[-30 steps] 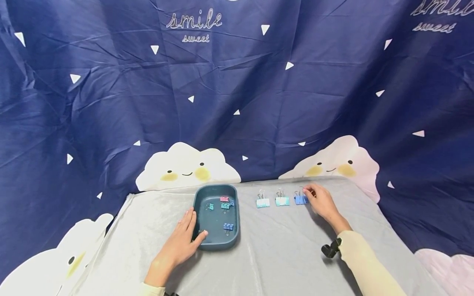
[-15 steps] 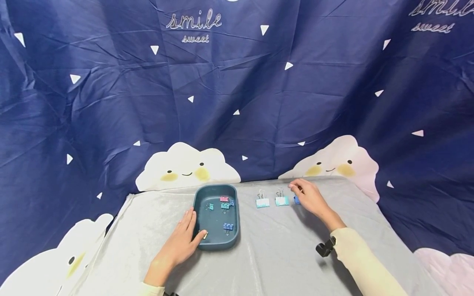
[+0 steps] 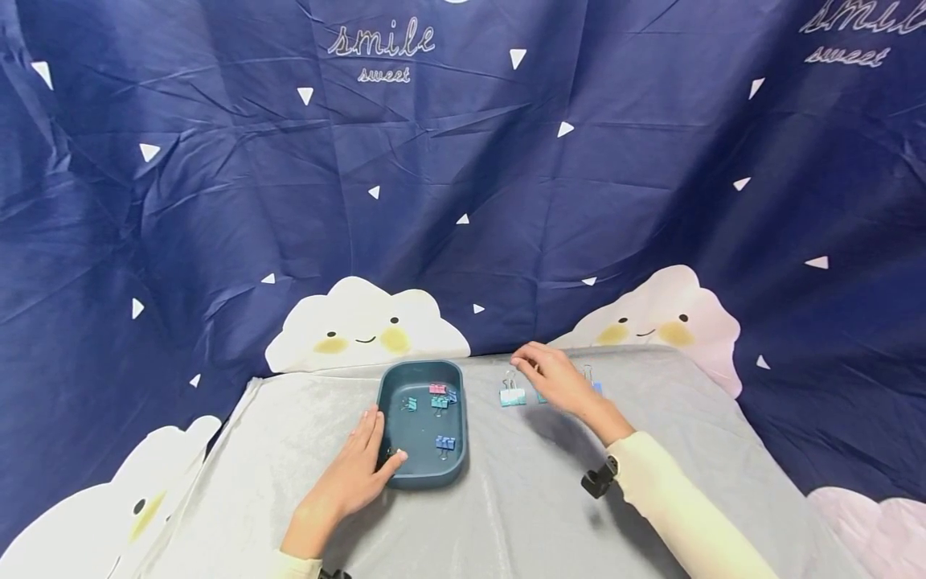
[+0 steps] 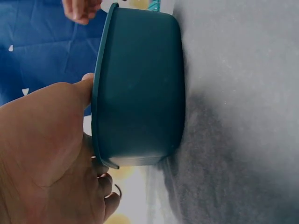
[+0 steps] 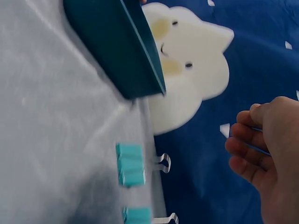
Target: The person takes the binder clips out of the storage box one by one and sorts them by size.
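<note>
My left hand (image 3: 347, 478) rests at the near left corner of a dark teal box (image 3: 463, 426), fingers straight along its left rim and thumb over the near edge. Small binder clips lie inside: a pink clip (image 3: 438, 388), a teal clip (image 3: 410, 404) and a blue clip (image 3: 445, 443) among them. Right of the box stand larger binder clips in a row. My right hand (image 3: 560, 382) hovers just right of the first turquoise binder clip (image 3: 513, 396), fingers loosely bent and holding nothing. It mostly hides the second turquoise clip (image 5: 137, 215) in the head view and partly covers the blue binder clip (image 3: 596, 388).
Grey cloth (image 3: 499, 507) covers the table. A navy curtain (image 3: 463, 161) with white clouds hangs directly behind the table's far edge.
My right hand has left the blue binder clip at the row's right end and moved left, past the second clip. My left hand and the box have stayed put.
</note>
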Motion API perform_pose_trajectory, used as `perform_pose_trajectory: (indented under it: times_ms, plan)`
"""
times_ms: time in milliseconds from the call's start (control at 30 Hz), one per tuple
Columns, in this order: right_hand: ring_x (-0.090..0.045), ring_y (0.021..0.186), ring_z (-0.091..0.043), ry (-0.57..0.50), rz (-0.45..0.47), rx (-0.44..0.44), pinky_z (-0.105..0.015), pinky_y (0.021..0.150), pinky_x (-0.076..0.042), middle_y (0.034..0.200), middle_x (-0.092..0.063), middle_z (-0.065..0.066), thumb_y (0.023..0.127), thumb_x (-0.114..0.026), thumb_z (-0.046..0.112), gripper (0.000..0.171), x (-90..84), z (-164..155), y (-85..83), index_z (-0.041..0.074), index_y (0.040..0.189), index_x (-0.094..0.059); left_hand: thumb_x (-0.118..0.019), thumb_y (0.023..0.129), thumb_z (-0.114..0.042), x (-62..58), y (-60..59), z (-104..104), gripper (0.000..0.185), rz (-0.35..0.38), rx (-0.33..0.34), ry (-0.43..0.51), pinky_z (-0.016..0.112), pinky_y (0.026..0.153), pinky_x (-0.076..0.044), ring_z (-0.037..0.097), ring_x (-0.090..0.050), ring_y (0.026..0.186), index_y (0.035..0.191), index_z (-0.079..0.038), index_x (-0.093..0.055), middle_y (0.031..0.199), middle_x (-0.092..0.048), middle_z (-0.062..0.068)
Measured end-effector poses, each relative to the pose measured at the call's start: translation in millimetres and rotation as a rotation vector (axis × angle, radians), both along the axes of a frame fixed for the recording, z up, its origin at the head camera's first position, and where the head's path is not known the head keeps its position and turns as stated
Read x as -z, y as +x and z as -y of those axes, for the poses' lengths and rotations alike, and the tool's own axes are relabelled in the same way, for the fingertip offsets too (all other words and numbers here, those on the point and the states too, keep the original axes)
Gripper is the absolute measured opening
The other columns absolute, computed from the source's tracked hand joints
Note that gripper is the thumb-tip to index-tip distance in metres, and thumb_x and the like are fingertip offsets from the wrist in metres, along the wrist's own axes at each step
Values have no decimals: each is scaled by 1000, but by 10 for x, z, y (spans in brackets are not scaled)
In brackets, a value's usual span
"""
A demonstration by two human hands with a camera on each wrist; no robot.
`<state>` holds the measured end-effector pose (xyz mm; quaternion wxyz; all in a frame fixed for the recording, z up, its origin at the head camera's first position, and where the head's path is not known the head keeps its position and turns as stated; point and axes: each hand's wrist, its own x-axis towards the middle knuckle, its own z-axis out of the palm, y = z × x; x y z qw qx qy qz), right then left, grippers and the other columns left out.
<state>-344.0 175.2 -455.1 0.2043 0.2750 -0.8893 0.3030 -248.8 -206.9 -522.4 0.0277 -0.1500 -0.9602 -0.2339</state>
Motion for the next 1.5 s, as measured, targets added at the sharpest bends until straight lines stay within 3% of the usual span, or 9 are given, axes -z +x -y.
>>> perform_pose_trajectory:
  times_ms: [400, 567, 1100, 1300, 1500]
  plan:
    - [-59, 81, -8, 137, 31, -196, -30, 75, -55, 92, -69, 6, 108, -65, 21, 13, -171, 627, -40, 14, 105, -76, -59, 107, -50, 10, 22, -14, 89, -29, -1, -3, 63, 131, -25, 46, -18, 164, 164, 10, -26, 176, -19, 27]
    - [-67, 92, -10, 226, 49, -261, -33, 85, -59, 102, -75, 5, 108, -64, 21, 15, -173, 845, -60, 16, 108, -78, -57, 108, -51, 19, 19, -14, 90, -9, -8, -3, 62, 132, -23, 44, -16, 165, 166, 9, -23, 177, -17, 26]
    - [-60, 84, -5, 443, 75, -441, -23, 79, -56, 96, -70, 5, 106, -65, 12, 14, 48, 1387, -49, 16, 99, -76, -53, 110, -50, 46, -1, -3, 85, -46, -18, -51, 62, 132, -24, 42, -17, 165, 166, 7, -24, 177, -16, 23]
    - [-62, 86, -6, 566, 74, -471, -27, 96, -58, 94, -70, 6, 102, -67, 7, 12, 177, 1499, -44, 12, 102, -78, -56, 109, -50, 67, 11, -2, 85, -84, -11, -29, 64, 130, -27, 45, -22, 163, 164, 9, -29, 175, -22, 26]
    - [-66, 91, -7, 671, 148, -465, -21, 85, -57, 104, -73, 3, 97, -69, 5, 18, 263, 1507, 2, 14, 109, -80, -56, 108, -50, 78, 10, -16, 85, -90, -12, -23, 64, 130, -27, 45, -23, 163, 164, 9, -30, 175, -24, 25]
